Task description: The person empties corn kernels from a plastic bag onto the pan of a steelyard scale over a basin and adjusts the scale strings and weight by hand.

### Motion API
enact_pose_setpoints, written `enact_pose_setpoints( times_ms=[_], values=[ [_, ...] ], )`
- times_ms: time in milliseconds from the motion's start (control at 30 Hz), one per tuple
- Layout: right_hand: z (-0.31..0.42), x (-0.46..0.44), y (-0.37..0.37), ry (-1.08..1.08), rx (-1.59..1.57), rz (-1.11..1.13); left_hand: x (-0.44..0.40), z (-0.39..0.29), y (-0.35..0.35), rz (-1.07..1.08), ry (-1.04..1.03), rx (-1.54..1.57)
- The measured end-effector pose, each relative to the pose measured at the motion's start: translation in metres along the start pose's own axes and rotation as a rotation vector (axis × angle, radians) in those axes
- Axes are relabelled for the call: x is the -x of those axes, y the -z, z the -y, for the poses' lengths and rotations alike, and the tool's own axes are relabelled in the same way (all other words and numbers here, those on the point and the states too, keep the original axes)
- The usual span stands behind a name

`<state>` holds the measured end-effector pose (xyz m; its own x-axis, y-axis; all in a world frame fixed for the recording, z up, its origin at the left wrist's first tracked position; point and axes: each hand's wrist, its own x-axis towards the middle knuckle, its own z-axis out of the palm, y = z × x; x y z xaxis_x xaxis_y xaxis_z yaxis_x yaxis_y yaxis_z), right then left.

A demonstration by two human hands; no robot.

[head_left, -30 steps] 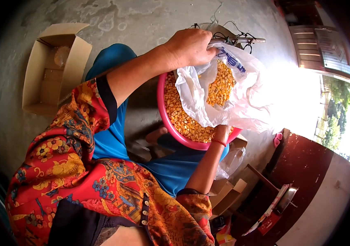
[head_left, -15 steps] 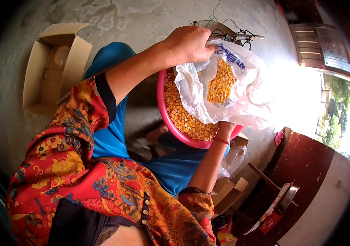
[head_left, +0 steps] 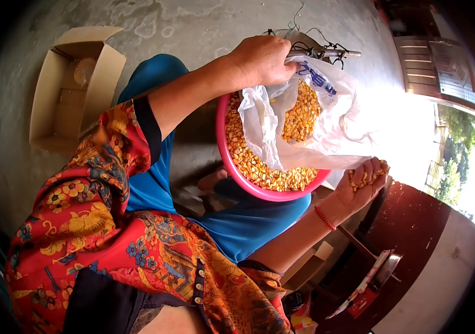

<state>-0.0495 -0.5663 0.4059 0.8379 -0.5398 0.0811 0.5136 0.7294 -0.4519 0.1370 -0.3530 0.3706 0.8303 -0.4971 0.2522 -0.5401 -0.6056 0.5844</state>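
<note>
The person's left hand (head_left: 265,60) grips the gathered rim of a white plastic bag (head_left: 261,125), fingers closed tightly on the film beside its blue print. The bag's mouth gapes over a pink basin (head_left: 223,146), showing yellow corn kernels (head_left: 301,116) inside; more fill the basin around it. The right hand (head_left: 359,192), a red beaded bracelet (head_left: 325,217) at its wrist, curls its fingers round a handful of kernels just beyond the basin's rim, near the bag's edge.
</note>
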Motion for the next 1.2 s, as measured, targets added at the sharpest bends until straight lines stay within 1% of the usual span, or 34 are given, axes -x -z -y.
enact_pose_setpoints(
  times_ms=[100, 133, 200, 233, 267, 333, 367, 400, 467, 500, 567, 600, 667, 700, 733, 800, 833, 867, 933, 1000, 1067, 1100, 1167, 1200],
  values=[
    [-0.010, -0.005, -0.033, -0.033, 0.000, 0.184, -0.001, 0.001, -0.002, -0.005, 0.002, 0.008],
    [-0.017, -0.009, -0.038, -0.033, 0.000, 0.187, -0.001, 0.002, -0.003, -0.005, 0.001, 0.013],
    [-0.033, -0.015, -0.047, -0.030, 0.154, 0.227, -0.001, 0.003, -0.002, -0.007, 0.002, 0.015],
    [-0.043, -0.017, -0.051, 0.021, 0.279, 0.184, -0.001, 0.003, -0.002, 0.000, 0.008, 0.023],
    [-0.051, -0.022, -0.050, 0.024, 0.353, 0.103, -0.001, 0.002, -0.002, 0.008, 0.015, 0.031],
    [-0.064, -0.026, -0.047, 0.044, 0.560, 0.072, -0.001, 0.003, -0.002, 0.002, 0.010, 0.040],
    [-0.072, -0.027, -0.046, 0.078, 0.682, -0.017, -0.001, 0.003, -0.002, -0.003, 0.003, 0.049],
    [-0.076, -0.028, -0.040, 0.107, 0.765, -0.055, -0.001, 0.003, -0.002, -0.003, 0.007, 0.048],
    [-0.085, -0.029, -0.030, 0.154, 0.895, -0.150, -0.001, 0.002, -0.001, 0.003, 0.011, 0.054],
    [-0.086, -0.028, -0.026, 0.150, 0.895, -0.150, -0.001, 0.003, 0.000, 0.004, 0.015, 0.054],
    [-0.085, -0.026, -0.021, 0.100, 1.072, 0.028, -0.001, 0.002, -0.001, 0.003, 0.002, 0.041],
    [-0.085, -0.026, -0.016, 0.097, 1.072, 0.025, 0.000, 0.003, -0.002, 0.007, 0.003, 0.042],
    [-0.085, -0.029, -0.010, 0.064, 1.326, 0.204, 0.000, 0.003, -0.003, -0.036, -0.017, 0.039],
    [-0.086, -0.032, -0.007, 0.047, 1.413, 0.249, 0.000, 0.002, -0.004, -0.035, -0.020, 0.040],
    [-0.089, -0.030, -0.012, 0.158, 1.620, 0.305, 0.000, 0.001, -0.003, -0.027, -0.012, 0.025],
    [-0.095, -0.021, -0.020, 0.405, 1.903, 0.372, 0.000, 0.002, -0.002, -0.017, -0.006, 0.010],
    [-0.099, -0.016, -0.023, 0.366, 1.913, 0.396, 0.000, 0.002, -0.002, -0.022, -0.010, 0.018],
    [-0.105, -0.013, -0.023, 0.236, 1.773, 0.414, 0.000, 0.002, -0.002, -0.026, -0.014, 0.027],
    [-0.115, -0.006, -0.025, 0.200, 1.842, 0.556, 0.001, 0.001, -0.002, -0.021, -0.010, 0.024],
    [-0.123, 0.000, -0.034, 0.096, 1.891, 0.543, 0.001, 0.002, -0.003, -0.019, -0.003, 0.021],
    [-0.130, -0.002, -0.023, 0.169, 2.003, 0.599, 0.000, 0.003, -0.004, -0.033, -0.010, 0.011],
    [-0.133, -0.001, -0.019, 0.169, 2.003, 0.600, 0.000, 0.004, -0.004, -0.034, -0.009, 0.011],
    [-0.140, 0.003, -0.018, 0.178, 2.129, 0.519, 0.000, 0.003, -0.004, -0.031, -0.006, 0.011],
    [-0.141, 0.004, -0.017, 0.178, 2.130, 0.519, 0.000, 0.003, -0.004, -0.030, -0.006, 0.012]
  ],
)
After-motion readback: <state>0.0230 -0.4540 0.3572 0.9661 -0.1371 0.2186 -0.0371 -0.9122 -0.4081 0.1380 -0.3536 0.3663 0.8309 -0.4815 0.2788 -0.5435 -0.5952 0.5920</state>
